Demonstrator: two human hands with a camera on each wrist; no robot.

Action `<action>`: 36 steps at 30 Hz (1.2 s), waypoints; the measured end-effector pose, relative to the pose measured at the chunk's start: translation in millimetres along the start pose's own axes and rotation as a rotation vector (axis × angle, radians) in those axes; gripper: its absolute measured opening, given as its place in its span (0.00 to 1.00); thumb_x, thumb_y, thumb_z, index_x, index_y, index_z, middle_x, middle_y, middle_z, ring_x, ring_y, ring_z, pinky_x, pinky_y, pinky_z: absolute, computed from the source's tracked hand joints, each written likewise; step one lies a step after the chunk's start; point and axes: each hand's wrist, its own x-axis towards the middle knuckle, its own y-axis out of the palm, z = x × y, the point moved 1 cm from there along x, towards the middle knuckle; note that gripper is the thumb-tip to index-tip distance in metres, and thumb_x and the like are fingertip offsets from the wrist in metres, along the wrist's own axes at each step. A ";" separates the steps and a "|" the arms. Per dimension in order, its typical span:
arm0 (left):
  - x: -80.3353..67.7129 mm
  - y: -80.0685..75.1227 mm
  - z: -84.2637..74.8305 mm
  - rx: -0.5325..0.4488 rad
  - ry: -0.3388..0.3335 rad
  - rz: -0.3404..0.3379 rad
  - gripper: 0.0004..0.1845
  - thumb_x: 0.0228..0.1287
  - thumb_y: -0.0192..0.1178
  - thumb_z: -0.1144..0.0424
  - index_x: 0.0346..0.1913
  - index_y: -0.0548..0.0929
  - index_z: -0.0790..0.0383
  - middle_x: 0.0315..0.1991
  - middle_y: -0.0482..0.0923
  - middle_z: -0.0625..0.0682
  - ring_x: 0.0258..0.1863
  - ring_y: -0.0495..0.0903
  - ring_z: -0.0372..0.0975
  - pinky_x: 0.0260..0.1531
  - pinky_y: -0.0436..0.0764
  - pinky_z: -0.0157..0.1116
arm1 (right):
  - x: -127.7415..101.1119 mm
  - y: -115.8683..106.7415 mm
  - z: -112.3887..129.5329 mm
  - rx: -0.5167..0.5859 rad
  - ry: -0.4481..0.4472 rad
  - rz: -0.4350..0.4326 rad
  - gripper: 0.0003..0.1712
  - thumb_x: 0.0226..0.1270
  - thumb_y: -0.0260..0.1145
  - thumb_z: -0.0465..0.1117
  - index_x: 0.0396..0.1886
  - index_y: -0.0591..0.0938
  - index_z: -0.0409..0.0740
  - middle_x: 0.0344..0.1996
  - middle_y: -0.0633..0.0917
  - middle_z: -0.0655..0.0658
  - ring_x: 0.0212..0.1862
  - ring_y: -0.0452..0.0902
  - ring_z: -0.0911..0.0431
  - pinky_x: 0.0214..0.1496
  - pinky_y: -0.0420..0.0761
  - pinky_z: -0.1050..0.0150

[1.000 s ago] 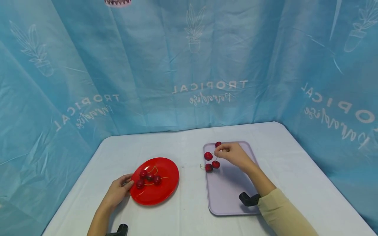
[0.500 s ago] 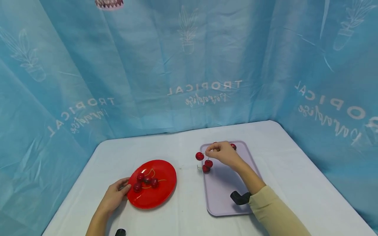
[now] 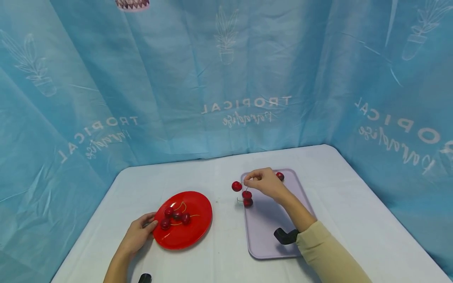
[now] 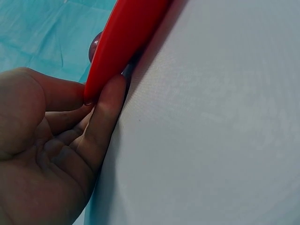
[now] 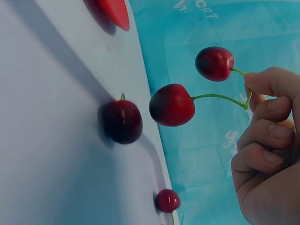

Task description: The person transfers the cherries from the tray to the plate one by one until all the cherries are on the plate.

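Observation:
My right hand (image 3: 265, 183) is above the far left part of a pale purple tray (image 3: 279, 239). Thumb and forefinger pinch the green stems of a pair of joined cherries (image 5: 172, 105), which hang clear of the tray in the right wrist view. Below them one cherry (image 3: 247, 202) lies at the tray's left rim, its stem pointing outward. Another cherry (image 3: 280, 176) sits at the far end, partly behind the hand. My left hand (image 3: 139, 232) holds the left rim of a red plate (image 3: 196, 228), thumb above and fingers beneath. Several stemmed cherries (image 3: 177, 215) lie on that plate.
A white cloth covers the table (image 3: 226, 251), and a strip of it separates plate and tray. Blue printed curtain (image 3: 226, 86) hangs behind and along both sides. Black wrist mounts (image 3: 286, 236) show at both arms.
The right hand has drifted left with the pinched pair of cherries, toward the tray's left rim. A far cherry now shows behind the hand. The left hand stays on the plate; the head view shifted slightly.

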 end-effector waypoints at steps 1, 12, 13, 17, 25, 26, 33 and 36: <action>-0.2 0.4 0.5 0.000 -0.002 0.001 0.24 0.69 0.54 0.65 0.65 0.67 0.69 0.57 0.70 0.67 0.44 0.79 0.47 0.37 0.84 0.37 | -0.4 1.1 0.6 0.008 0.005 0.005 0.09 0.58 0.72 0.49 0.37 0.88 0.52 0.24 0.78 0.42 0.36 0.72 0.50 0.33 0.72 0.59; 3.1 0.3 5.6 -0.010 -0.003 0.016 0.24 0.70 0.55 0.64 0.66 0.67 0.68 0.57 0.70 0.66 0.43 0.79 0.46 0.37 0.84 0.37 | 2.7 12.9 2.2 0.082 -0.009 0.037 0.07 0.58 0.72 0.48 0.34 0.88 0.52 0.19 0.74 0.41 0.31 0.69 0.52 0.31 0.69 0.60; 3.5 0.7 5.9 -0.009 -0.003 0.016 0.24 0.70 0.55 0.64 0.66 0.67 0.68 0.57 0.70 0.66 0.43 0.79 0.46 0.37 0.84 0.37 | 3.2 13.5 2.4 0.083 -0.010 0.039 0.07 0.58 0.72 0.48 0.34 0.88 0.52 0.19 0.75 0.40 0.31 0.70 0.51 0.32 0.70 0.60; 4.0 2.3 7.0 -0.007 -0.006 0.013 0.24 0.70 0.55 0.64 0.66 0.67 0.68 0.57 0.70 0.67 0.43 0.79 0.46 0.37 0.84 0.37 | 5.6 16.2 2.8 0.078 0.009 0.049 0.07 0.58 0.71 0.48 0.35 0.88 0.53 0.27 0.79 0.33 0.34 0.72 0.51 0.36 0.71 0.58; 1.4 -7.3 5.3 0.009 0.008 0.018 0.25 0.70 0.54 0.64 0.66 0.66 0.69 0.57 0.70 0.67 0.45 0.79 0.47 0.38 0.83 0.37 | 12.7 30.6 8.4 0.094 0.008 0.086 0.08 0.58 0.71 0.50 0.35 0.88 0.54 0.32 0.82 0.34 0.39 0.73 0.50 0.40 0.72 0.56; 0.3 -8.2 4.3 0.012 0.009 0.018 0.25 0.70 0.54 0.64 0.66 0.66 0.69 0.58 0.70 0.67 0.45 0.79 0.48 0.38 0.83 0.37 | 13.5 33.1 9.4 0.096 0.003 0.089 0.08 0.59 0.71 0.50 0.35 0.88 0.53 0.32 0.83 0.36 0.40 0.73 0.51 0.41 0.73 0.56; 1.1 -4.8 0.5 0.024 0.042 0.022 0.25 0.70 0.55 0.63 0.66 0.67 0.70 0.57 0.70 0.68 0.45 0.79 0.48 0.38 0.84 0.37 | 14.3 41.6 13.0 0.093 0.010 0.097 0.09 0.58 0.71 0.50 0.35 0.88 0.53 0.33 0.84 0.37 0.41 0.73 0.51 0.42 0.74 0.56; 3.2 -3.0 1.3 0.028 0.044 0.019 0.25 0.70 0.55 0.63 0.66 0.67 0.69 0.57 0.71 0.66 0.46 0.79 0.48 0.38 0.83 0.37 | 15.5 44.3 13.7 0.087 0.000 0.095 0.08 0.58 0.71 0.49 0.36 0.88 0.54 0.32 0.83 0.36 0.40 0.73 0.51 0.41 0.75 0.56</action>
